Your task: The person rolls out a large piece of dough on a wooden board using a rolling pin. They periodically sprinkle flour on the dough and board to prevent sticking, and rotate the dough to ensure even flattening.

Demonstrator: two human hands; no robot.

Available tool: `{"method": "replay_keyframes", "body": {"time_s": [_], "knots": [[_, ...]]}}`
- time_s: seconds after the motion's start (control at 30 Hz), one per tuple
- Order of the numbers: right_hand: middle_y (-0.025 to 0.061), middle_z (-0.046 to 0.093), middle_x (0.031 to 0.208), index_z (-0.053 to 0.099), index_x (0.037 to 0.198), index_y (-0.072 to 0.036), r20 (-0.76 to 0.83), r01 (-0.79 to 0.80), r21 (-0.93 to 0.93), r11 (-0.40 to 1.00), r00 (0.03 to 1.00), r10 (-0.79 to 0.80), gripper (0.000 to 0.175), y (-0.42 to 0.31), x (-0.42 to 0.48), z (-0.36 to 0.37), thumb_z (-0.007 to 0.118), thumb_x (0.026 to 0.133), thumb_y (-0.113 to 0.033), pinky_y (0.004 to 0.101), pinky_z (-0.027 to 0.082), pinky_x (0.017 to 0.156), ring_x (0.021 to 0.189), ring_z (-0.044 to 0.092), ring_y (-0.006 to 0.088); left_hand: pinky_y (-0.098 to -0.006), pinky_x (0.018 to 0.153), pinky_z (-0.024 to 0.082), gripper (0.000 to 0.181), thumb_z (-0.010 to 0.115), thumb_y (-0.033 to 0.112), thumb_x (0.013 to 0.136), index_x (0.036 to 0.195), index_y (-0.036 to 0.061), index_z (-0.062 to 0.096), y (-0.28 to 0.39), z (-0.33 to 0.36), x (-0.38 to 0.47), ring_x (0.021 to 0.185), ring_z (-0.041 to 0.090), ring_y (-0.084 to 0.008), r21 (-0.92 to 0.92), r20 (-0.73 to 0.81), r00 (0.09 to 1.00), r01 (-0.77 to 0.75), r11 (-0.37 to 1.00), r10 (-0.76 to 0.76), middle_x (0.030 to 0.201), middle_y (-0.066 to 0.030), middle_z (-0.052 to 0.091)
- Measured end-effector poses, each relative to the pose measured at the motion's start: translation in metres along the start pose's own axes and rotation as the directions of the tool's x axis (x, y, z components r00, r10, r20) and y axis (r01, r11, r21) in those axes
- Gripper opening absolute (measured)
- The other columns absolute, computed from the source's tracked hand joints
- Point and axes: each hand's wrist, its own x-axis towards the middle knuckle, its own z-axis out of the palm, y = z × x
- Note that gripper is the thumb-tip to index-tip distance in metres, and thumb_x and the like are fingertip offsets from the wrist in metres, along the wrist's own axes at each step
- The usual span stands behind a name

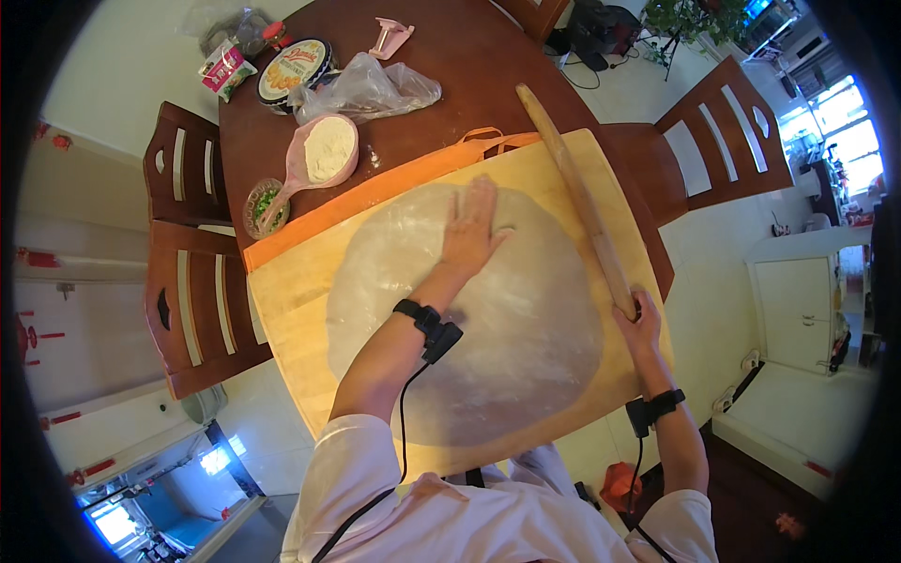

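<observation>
A large, thin, round sheet of dough (521,338) covers most of a wooden board (303,302). My left hand (470,224) lies over the upper part of the dough, palm down, fingers spread and holding nothing. At the board's right side, my right hand (639,322) grips the near end of a long wooden rolling pin (581,200). The pin slants away from me along the dough's right edge, its far end past the board. Each wrist wears a black strap with a small cabled device.
Beyond the board, a pink scoop of flour (329,149), a glass bowl of chopped greens (265,204), a clear plastic bag (373,88) and a round cookie tin (292,70) stand on the brown table (464,56). An orange cloth strip (366,197) runs along the board's far edge. Wooden chairs flank the table.
</observation>
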Motion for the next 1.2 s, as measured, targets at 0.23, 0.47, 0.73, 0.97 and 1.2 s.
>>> {"method": "replay_keyframes", "body": {"time_s": [0.23, 0.47, 0.73, 0.97, 1.2], "knots": [[0.0150, 0.059, 0.090, 0.059, 0.100, -0.003, 0.001, -0.005, -0.068, 0.998, 1.000, 0.005, 0.035, 0.007, -0.001, 0.003, 0.079, 0.074, -0.015, 0.0390, 0.049, 0.072, 0.081, 0.061, 0.0339, -0.0516, 0.122, 0.016, 0.091, 0.060, 0.052, 0.093, 0.156, -0.0005, 0.021, -0.044, -0.015, -0.015, 0.153, 0.016, -0.0326, -0.048, -0.046, 0.999, -0.025, 0.999, 0.023, 0.165, -0.0195, 0.017], [0.0140, 0.057, 0.088, 0.058, 0.103, -0.002, 0.007, -0.012, -0.032, 0.999, 1.000, 0.012, 0.037, 0.017, -0.002, 0.007, 0.078, 0.075, -0.014, 0.0381, 0.049, 0.072, 0.079, 0.059, 0.0309, -0.0467, 0.113, 0.033, 0.056, 0.060, 0.036, 0.096, 0.137, -0.0008, 0.051, -0.094, -0.058, -0.007, 0.136, 0.042, -0.0382, -0.196, -0.080, 0.991, 0.094, 0.976, -0.112, 0.144, -0.0230, 0.047], [0.0154, 0.058, 0.094, 0.057, 0.106, -0.001, 0.005, 0.015, -0.041, 0.999, 1.000, -0.015, 0.038, 0.020, -0.001, 0.005, 0.077, 0.076, -0.015, 0.0393, 0.049, 0.075, 0.086, 0.060, 0.0345, -0.0444, 0.082, 0.053, 0.026, 0.068, 0.019, 0.083, 0.105, 0.0054, 0.074, -0.278, -0.088, 0.050, 0.091, 0.067, -0.0376, 0.025, -0.232, 0.912, 0.352, 0.936, -0.337, 0.099, -0.0186, 0.072], [0.0165, 0.060, 0.097, 0.058, 0.108, -0.001, 0.023, 0.012, -0.069, 0.998, 1.000, -0.010, 0.040, 0.007, 0.000, 0.001, 0.077, 0.077, -0.017, 0.0395, 0.050, 0.077, 0.088, 0.061, 0.0356, -0.0399, 0.070, 0.055, 0.015, 0.069, 0.016, 0.079, 0.087, 0.0058, 0.078, -0.311, -0.100, 0.062, 0.074, 0.071, -0.0280, -0.028, 0.052, 0.845, 0.534, 0.845, -0.533, 0.085, -0.0167, 0.074], [0.0089, 0.057, 0.090, 0.058, 0.103, -0.002, 0.009, 0.002, -0.052, 0.999, 1.000, -0.001, 0.032, 0.010, -0.001, 0.002, 0.076, 0.078, -0.010, 0.0325, 0.048, 0.075, 0.082, 0.056, 0.0203, -0.0301, 0.060, 0.052, 0.014, 0.063, -0.002, 0.082, 0.088, 0.0011, 0.075, -0.157, -0.167, 0.056, 0.062, 0.067, -0.0179, -0.534, -0.058, 0.963, 0.192, 0.824, -0.263, 0.075, -0.0128, 0.071]]}}
